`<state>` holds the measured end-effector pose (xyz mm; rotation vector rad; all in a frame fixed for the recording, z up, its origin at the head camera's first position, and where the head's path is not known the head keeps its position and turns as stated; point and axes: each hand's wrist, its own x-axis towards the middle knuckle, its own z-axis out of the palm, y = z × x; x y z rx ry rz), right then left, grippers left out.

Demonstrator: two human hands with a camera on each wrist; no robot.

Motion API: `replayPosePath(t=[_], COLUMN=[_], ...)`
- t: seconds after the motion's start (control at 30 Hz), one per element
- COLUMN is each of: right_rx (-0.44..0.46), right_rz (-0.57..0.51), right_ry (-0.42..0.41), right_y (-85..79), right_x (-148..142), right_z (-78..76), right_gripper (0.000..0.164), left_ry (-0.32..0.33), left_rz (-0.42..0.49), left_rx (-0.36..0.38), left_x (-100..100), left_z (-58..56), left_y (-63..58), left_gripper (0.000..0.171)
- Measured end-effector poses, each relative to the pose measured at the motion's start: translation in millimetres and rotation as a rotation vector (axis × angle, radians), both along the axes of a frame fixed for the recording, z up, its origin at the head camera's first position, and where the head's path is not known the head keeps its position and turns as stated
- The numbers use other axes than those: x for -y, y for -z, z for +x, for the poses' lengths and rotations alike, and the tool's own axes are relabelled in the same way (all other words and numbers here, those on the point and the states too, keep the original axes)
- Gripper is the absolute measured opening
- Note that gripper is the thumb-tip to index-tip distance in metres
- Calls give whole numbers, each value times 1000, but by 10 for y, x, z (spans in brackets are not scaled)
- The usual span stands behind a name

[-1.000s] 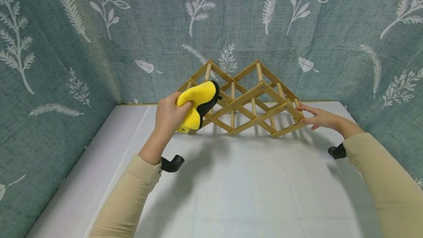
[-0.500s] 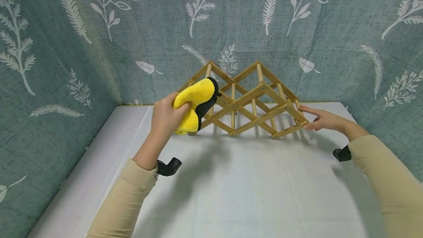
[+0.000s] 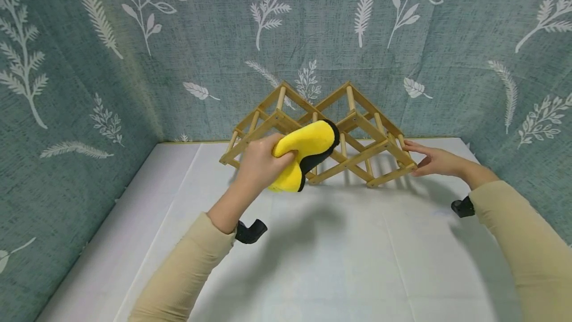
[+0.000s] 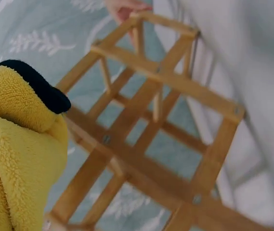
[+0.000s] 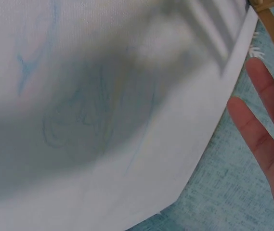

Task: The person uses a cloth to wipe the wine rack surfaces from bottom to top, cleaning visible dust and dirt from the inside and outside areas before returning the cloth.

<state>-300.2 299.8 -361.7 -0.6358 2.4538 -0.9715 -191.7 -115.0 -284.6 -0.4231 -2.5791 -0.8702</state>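
In the head view my left hand (image 3: 259, 162) grips a bunched yellow cloth (image 3: 306, 142) with a black edge and dark underside. The cloth is held in front of the middle of a wooden folding wine rack (image 3: 366, 123), hiding part of its lattice. Up close in the left wrist view, the plush cloth (image 4: 26, 154) overlaps the left side of the picture, with the rack's crossed slats (image 4: 141, 163) behind it. My right hand (image 3: 438, 161) holds the rack's right end between thumb and fingers. Two of its fingers (image 5: 254, 127) stretch out straight in the right wrist view.
The rack stands on a white-covered table (image 3: 339, 252) near its back edge. Green-blue fabric walls (image 3: 214, 29) with white leaf prints enclose the back and sides. A black wrist camera (image 3: 251, 231) is on the left wrist, another camera (image 3: 463, 207) on the right.
My left hand has moved right with the cloth along the rack's front, uncovering the rack's left end. My right hand has shifted its fingers slightly at the right end. The rack stays in place.
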Motion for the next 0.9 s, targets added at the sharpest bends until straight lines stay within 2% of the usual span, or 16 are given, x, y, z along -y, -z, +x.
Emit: replayPosePath(t=[0.27,0.4,0.5,0.63,0.73,0.9], right_rx=[-20,-36,-34,-8,13,24], right_rz=[54,69,82,79,77,96], right_ry=[30,29,35,34,26,36], right_y=[21,28,22,3,-7,-8], right_x=[-13,-12,-5,5,9,-10], right_z=[-17,-34,-39,-40,-40,-30], right_gripper=[77,76,76,78,82,88], left_ry=[154,203,201,151,117,109], left_rz=[-202,-314,-398,-485,-518,-539], left_rx=[41,77,89,94,87,50], left_x=[-593,-900,-1093,-1296,-1406,-1541], left_z=[-119,-207,-283,-365,-387,-400], left_y=[168,265,342,414,439,478], left_gripper=[19,19,21,23,23,21])
